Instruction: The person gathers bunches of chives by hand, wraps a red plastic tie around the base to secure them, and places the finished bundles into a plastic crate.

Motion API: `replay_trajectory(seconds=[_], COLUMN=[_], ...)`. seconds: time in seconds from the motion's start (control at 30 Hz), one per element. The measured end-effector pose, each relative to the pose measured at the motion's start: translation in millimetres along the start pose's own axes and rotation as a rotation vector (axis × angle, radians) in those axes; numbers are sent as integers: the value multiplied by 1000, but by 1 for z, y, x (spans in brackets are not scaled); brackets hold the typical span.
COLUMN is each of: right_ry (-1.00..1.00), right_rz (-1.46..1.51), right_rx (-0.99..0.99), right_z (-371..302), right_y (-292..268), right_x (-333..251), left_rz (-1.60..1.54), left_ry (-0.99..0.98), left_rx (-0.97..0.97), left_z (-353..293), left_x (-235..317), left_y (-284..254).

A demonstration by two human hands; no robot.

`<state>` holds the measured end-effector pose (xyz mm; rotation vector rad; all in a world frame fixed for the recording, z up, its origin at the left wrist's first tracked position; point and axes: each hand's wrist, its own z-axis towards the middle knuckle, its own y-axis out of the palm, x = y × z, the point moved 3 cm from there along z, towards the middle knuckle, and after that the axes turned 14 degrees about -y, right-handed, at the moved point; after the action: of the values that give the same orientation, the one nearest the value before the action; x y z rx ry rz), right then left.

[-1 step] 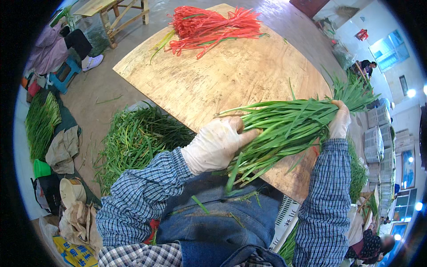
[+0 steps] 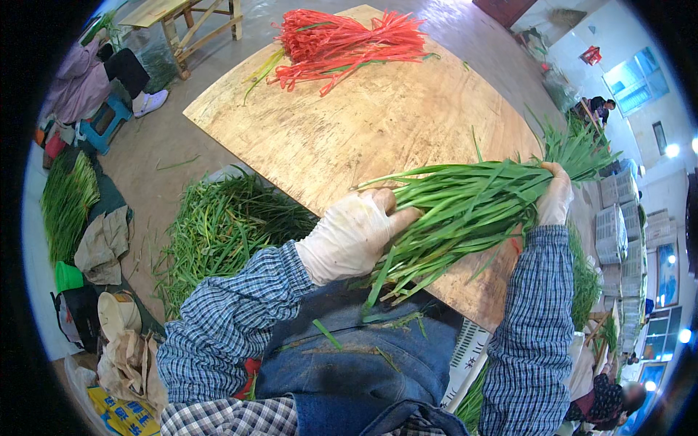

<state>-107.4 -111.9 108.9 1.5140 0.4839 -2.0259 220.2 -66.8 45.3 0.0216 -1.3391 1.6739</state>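
A thick bunch of garlic chives (image 2: 465,207), long flat green leaves with paler stems, lies across the right part of the wooden board, over its near edge. At the stem end, my left hand (image 2: 349,236), in a whitish glove with fingertips showing, is closed on some stems, and its fingers are partly hidden. My right hand (image 2: 556,196), also gloved, grips the leafy end from the right. Beyond it, the leaf tips fan out past the board. Several stems hang loose over my dark blue apron (image 2: 356,349), where leaf scraps lie.
Red ties (image 2: 349,43) lie piled at the far end of the wooden board (image 2: 342,138). Left of the board is a big heap of greens (image 2: 218,240). Farther left are a blue stool (image 2: 107,123), a bucket (image 2: 118,314) and a seated person. White crates (image 2: 611,236) stand at right.
My left thumb has shifted very slightly left at the stems, and a loose leaf below it has swung a little left. My right hand stays in place.
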Motion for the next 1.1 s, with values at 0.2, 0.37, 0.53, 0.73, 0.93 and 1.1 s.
replay_trajectory(seconds=[0.2, 0.37, 0.53, 0.73, 0.93, 1.1], right_ry=[24, 50, 28, 34, 56, 64], right_rz=[-105, 31, 4, 6, -16, 27], right_rx=[0, 11, -7, -16, 16, 7], right_z=[-3, 6, 1, 1, 6, 7], right_y=[4, 0, 2, 4, 6, 10], right_x=[2, 11, 0, -3, -3, -6], left_rz=[-44, -136, -152, -56, 1, 188], left_ry=[54, 71, -33, 143, 118, 147], left_rx=[17, 42, 114, 158, 7, -149], left_z=[-1, -1, 2, 2, 6, 8], left_x=[-9, -11, -7, -4, -7, -7], left_y=[3, 10, 6, 8, 6, 7])
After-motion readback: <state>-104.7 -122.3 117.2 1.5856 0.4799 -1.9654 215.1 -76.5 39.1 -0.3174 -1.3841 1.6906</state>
